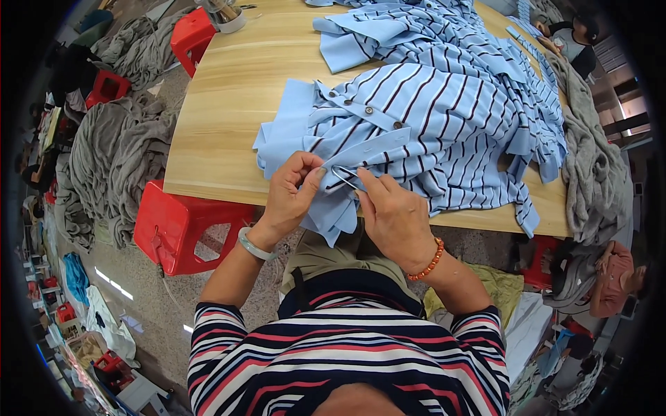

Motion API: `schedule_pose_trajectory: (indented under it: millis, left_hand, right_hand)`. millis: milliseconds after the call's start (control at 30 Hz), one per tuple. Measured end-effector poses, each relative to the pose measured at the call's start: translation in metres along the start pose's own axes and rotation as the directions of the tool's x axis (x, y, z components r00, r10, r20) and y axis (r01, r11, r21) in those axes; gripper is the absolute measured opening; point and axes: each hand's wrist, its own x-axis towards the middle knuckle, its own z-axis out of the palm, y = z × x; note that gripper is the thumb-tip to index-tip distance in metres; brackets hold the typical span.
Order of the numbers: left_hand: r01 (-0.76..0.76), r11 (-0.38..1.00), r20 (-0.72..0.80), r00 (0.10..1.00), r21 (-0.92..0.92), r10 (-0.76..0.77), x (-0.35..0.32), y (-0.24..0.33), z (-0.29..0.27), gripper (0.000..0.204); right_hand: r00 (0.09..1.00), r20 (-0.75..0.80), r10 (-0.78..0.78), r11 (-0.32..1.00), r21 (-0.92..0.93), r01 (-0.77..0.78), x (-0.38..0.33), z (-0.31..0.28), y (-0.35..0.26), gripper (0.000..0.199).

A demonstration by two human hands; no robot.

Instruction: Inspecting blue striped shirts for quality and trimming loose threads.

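Note:
A light blue knit shirt [444, 104] with dark and white stripes lies bunched along the near edge of the table. Its button placket [371, 148] runs toward my hands, and several dark buttons show just above it. With thumb and forefinger closed, my left hand [295, 193] pinches the shirt's fabric near the end of the placket. My right hand [397, 218] is closed on a thin metal tool [345, 177], whose tip meets the cloth beside my left fingertips. The tool is too small to tell its exact kind.
The wooden table [236, 104] carries more striped garments at its far side. Red stools [184, 225] stand at the left. Heaps of grey fabric [114, 156] lie on the left, and another grey cloth [590, 166] hangs along the right edge. Other people sit at the right.

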Motion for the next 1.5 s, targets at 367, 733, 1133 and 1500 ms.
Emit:
schedule_pose_trajectory:
  millis: [367,733,1133,1500]
  left_hand:
    - [-0.025,0.998,-0.017,1.0,0.053,0.026,0.0,0.0,0.002,0.008]
    - [-0.062,0.983,0.06,0.997,0.171,0.053,-0.005,-0.004,-0.002,0.009]
    - [0.314,0.907,0.119,0.949,-0.28,-0.292,-0.004,0.001,-0.044,0.012]
    - [0.174,0.98,-0.023,0.984,-0.102,-0.177,-0.018,0.031,-0.012,0.008]
  right_hand:
    - [0.986,-0.072,-0.153,0.984,-0.106,0.145,0.015,0.015,0.006,0.029]
    - [1.0,0.012,-0.027,0.967,0.254,0.023,0.037,0.012,0.022,0.022]
    - [0.98,0.164,0.114,0.975,0.172,-0.143,-0.045,-0.053,0.046,0.027]
    - [0.994,0.057,-0.091,0.995,0.034,0.089,0.005,-0.012,-0.017,0.031]
